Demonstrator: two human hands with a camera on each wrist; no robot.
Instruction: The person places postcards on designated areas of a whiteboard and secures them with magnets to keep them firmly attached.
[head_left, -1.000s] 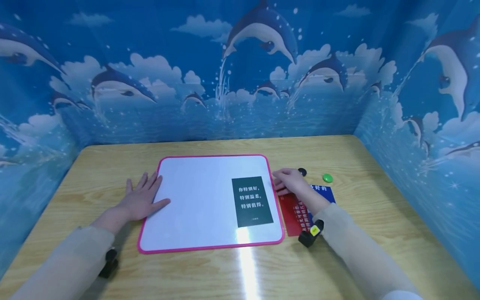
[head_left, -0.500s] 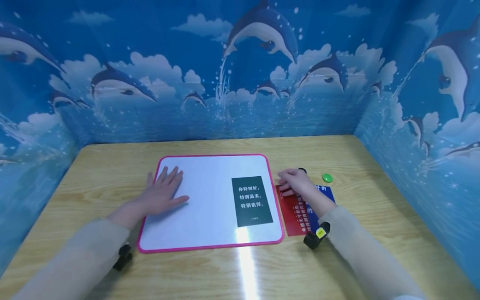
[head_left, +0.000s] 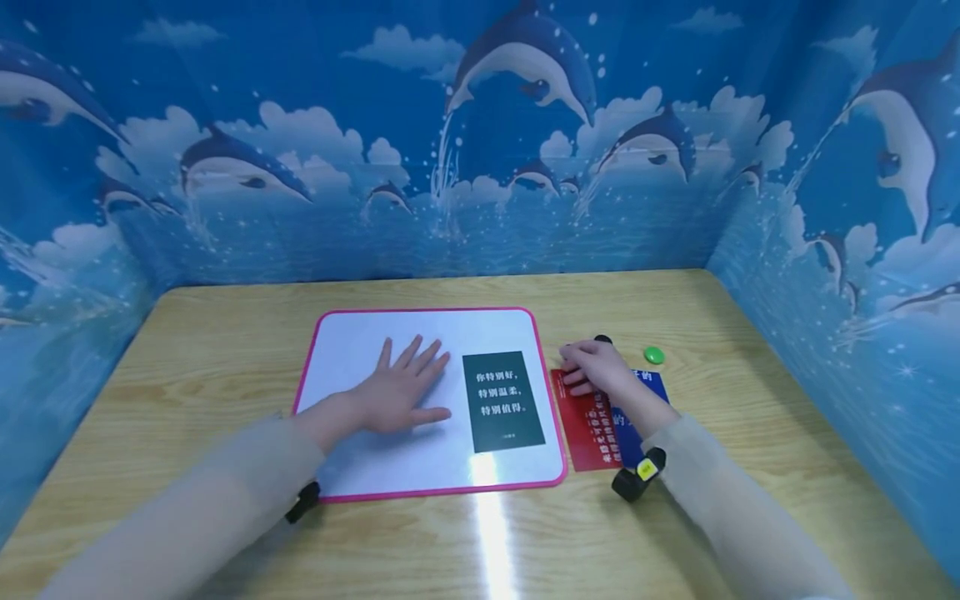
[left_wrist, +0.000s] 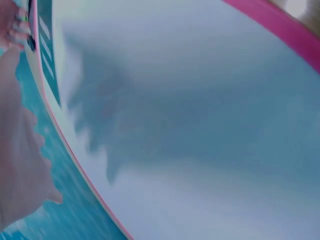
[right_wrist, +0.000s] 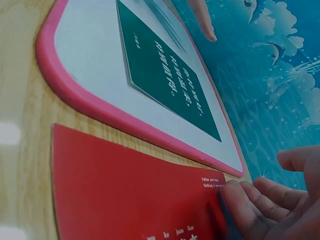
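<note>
My left hand (head_left: 401, 392) hovers over the pink-rimmed whiteboard (head_left: 480, 327), palm down with fingers spread. Its shadow falls on the white surface in the left wrist view, so it looks raised off the board. To its right, a dark green card (head_left: 506, 425) with white writing lies on the board. My right hand (head_left: 600, 367) is over a red card (head_left: 587, 442) and a blue card (head_left: 651, 390) right of the board. Its fingers are loosely bent, and the right wrist view shows the thumb apart from them. Nothing visible is held in it.
A black disc (head_left: 603, 339) lies just beyond my right hand, partly covered by it. Farther right is a green disc (head_left: 654, 355). The wooden table (head_left: 225, 333) ends at a blue dolphin-print curtain (head_left: 300, 233) behind and at the sides.
My left hand has moved right, from the board's left edge to over its middle. My right hand has drawn back slightly right, away from the board's right edge.
</note>
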